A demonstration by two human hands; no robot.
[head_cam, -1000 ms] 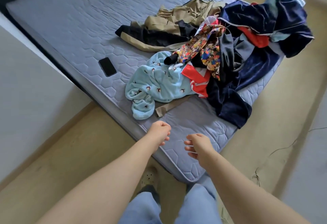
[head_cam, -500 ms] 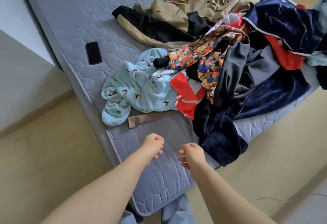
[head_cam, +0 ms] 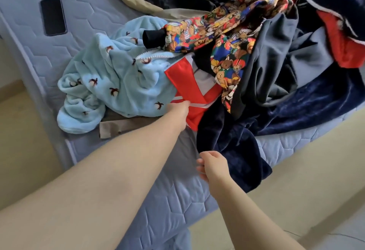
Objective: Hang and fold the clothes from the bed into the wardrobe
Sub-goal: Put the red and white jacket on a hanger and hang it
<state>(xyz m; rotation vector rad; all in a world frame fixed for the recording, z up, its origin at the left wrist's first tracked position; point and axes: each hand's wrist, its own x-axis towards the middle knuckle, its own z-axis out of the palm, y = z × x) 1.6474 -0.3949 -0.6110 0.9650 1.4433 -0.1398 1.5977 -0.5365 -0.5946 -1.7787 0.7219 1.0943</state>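
All clothes: in one tangled heap on the mattress. Nothing looks folded, no hanger is in sight and the wardrobe is out of shot, so I'd call this the very start.
Left hand: stretched out to the lower edge of the red-and-white jacket and touching it. The fingers are hidden against the cloth, so I can't tell whether they have closed on it.
Right hand: hanging back near the bed's edge with fingers loosely curled, holding nothing, just beside the hem of the navy velvet garment.
Red-and-white jacket: looks like the first pick. It is wedged between the light-blue fleece and the navy velvet, with the teddy-bear print garment draped over its top.
Rest of the pile: a grey garment, a khaki coat at the back and a khaki belt poking out under the fleece.
Phone: lying on the mattress, well apart from the heap.
Left to do: by my reckoning, everything. Each piece has to be pulled free, sorted for hanger or fold, and carried off.
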